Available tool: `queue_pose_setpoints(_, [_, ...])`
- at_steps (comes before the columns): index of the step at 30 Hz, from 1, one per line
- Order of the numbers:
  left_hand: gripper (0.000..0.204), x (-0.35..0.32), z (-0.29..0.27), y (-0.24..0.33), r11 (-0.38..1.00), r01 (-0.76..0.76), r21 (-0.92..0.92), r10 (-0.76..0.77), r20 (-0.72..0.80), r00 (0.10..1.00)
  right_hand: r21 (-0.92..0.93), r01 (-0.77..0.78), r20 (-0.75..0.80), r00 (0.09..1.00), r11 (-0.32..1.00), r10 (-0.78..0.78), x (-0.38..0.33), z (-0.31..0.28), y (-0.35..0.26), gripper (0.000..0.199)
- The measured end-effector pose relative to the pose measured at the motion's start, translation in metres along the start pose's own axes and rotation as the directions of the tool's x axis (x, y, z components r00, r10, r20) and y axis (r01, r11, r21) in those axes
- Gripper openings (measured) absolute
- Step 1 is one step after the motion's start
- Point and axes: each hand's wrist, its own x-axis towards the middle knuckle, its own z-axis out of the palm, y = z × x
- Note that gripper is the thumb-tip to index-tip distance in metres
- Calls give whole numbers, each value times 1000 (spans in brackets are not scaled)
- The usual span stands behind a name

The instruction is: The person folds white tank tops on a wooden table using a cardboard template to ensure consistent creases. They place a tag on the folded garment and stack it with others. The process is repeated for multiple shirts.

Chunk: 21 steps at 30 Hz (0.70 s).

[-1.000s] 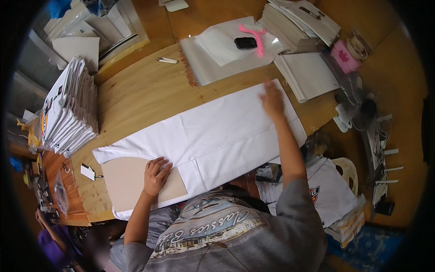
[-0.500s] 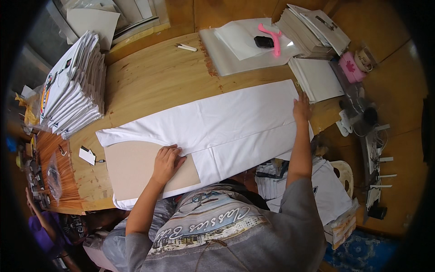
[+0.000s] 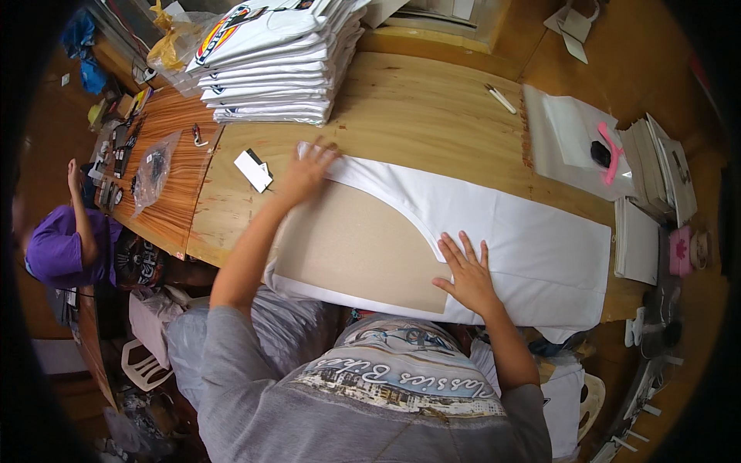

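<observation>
**One cloth (image 3: 540,239), one board (image 3: 355,239)**

The white cloth lies on the table (image 3: 432,92), partly covering the beige board. Of two hands, the right hand (image 3: 467,276) rests on the cloth, fingers (image 3: 466,247) spread, gripping nothing; the left hand (image 3: 310,176) is at its far left corner, where blur hides whether those fingers grip. Beyond stands one garment stack (image 3: 270,81).

A head-worn fisheye looks down on the worktable (image 3: 432,92) from near above, seemingly blurred toward its rim.
</observation>
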Motion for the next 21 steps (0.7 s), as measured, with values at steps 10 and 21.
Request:
queue_pose_setpoints(10, [21,-6,11,-82,937,70,-342,-44,83,996,-34,-13,51,999,999,15,2,0,-2,70])
queue_pose_setpoints(21, [11,-34,-28,-3,920,182,-348,-248,-155,956,19,11,-167,986,1000,-8,-9,6,2,56])
